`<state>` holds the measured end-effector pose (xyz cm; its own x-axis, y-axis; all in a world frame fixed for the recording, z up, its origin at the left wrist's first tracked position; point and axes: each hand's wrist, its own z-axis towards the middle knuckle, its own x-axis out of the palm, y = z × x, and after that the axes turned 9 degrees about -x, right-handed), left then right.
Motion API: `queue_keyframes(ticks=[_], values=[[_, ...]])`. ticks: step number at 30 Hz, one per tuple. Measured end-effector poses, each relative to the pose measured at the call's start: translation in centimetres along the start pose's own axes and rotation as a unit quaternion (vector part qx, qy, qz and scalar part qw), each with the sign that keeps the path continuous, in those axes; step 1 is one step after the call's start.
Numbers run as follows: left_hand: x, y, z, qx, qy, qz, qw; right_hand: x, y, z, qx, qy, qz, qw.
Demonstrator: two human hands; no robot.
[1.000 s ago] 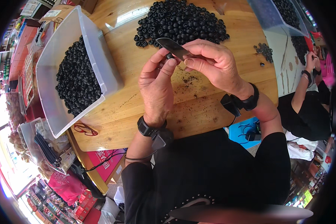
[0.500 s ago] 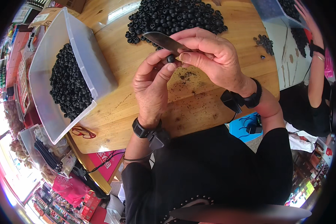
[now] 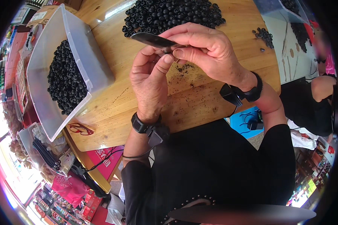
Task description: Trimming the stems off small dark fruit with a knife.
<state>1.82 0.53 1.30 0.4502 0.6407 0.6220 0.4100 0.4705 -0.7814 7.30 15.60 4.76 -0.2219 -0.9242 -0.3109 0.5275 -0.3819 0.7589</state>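
Observation:
My left hand (image 3: pixel 151 84) pinches a small black round piece (image 3: pixel 167 50) between thumb and fingers; much of it is hidden by the fingertips and blade. In my right hand (image 3: pixel 212 48) is a knife (image 3: pixel 148 39), its dark blade pointing left and lying across the top of the piece. The right thumb presses close beside the piece, and the two hands nearly touch. Beyond them a heap of similar black round pieces with holes (image 3: pixel 172 17) lies on the wooden table (image 3: pixel 120 97). Dark crumbs (image 3: pixel 184 71) are scattered on the wood below my hands.
A translucent plastic bin (image 3: pixel 101 62) at the left holds many black pieces (image 3: pixel 67 80). Red-framed glasses (image 3: pixel 81 129) lie near the table's front left edge. A small cluster of black pieces (image 3: pixel 264 37) sits at the right. Another person's dark clothing (image 3: pixel 302 112) shows at far right.
Both hands have shifted slightly left and away from me. The knife blade has come down over the black piece and lies flatter. At the right, the other person's raised arm has moved away.

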Motion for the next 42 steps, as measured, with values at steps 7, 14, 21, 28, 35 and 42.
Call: queue_keyframes(ticks=[7,14,21,28,35,42], values=[[-0.2,0.1,-0.2,0.001,0.033,0.01,0.999,-0.5,0.7,-0.3,0.107,-0.037,0.159,0.981],[0.0,0.3,-0.3,-0.005,0.062,0.009,0.998,-0.8,1.5,-0.6,0.073,-0.051,0.164,0.982],[0.2,0.4,-0.5,0.023,0.048,-0.025,0.998,-0.2,1.5,-0.6,-0.035,-0.012,-0.028,0.999],[0.3,0.3,-0.4,-0.014,0.075,-0.025,0.997,0.1,1.2,-0.6,0.077,-0.07,0.083,0.991],[-0.3,0.7,-0.2,-0.014,0.111,-0.087,0.99,-0.7,1.8,-0.6,0.066,-0.051,0.128,0.988],[0.0,1.0,-0.7,0.028,0.048,-0.071,0.996,0.7,1.9,-0.8,-0.037,-0.046,-0.072,0.996]])
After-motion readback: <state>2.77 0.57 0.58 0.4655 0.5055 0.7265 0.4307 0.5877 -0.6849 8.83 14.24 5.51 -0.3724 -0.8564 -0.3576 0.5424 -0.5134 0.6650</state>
